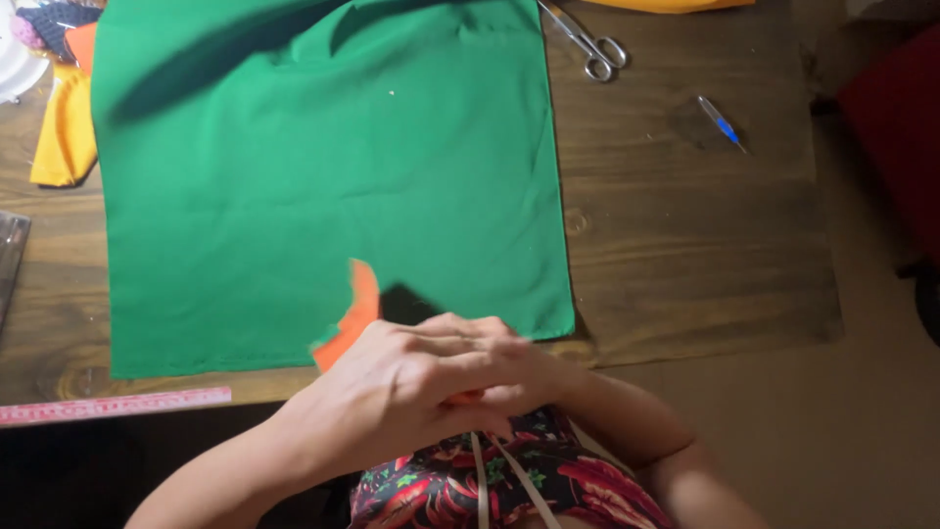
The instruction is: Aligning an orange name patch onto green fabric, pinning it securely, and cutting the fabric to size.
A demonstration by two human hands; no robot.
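Observation:
A large green cloth (323, 167) lies spread flat on a dark wooden table (685, 235). At the table's near edge my left hand (411, 382) lies over my right hand (524, 377), and both are closed on a small orange piece of fabric (354, 313). The orange piece sticks up from under my left hand and overlaps the green cloth's near edge. Most of my right hand is hidden beneath the left one.
Metal scissors (592, 44) lie at the far edge, right of the green cloth. A blue pen (723, 124) rests further right. Yellow and orange fabric (64, 132) sits at the far left. A pink ruler (113, 405) lies along the near left edge.

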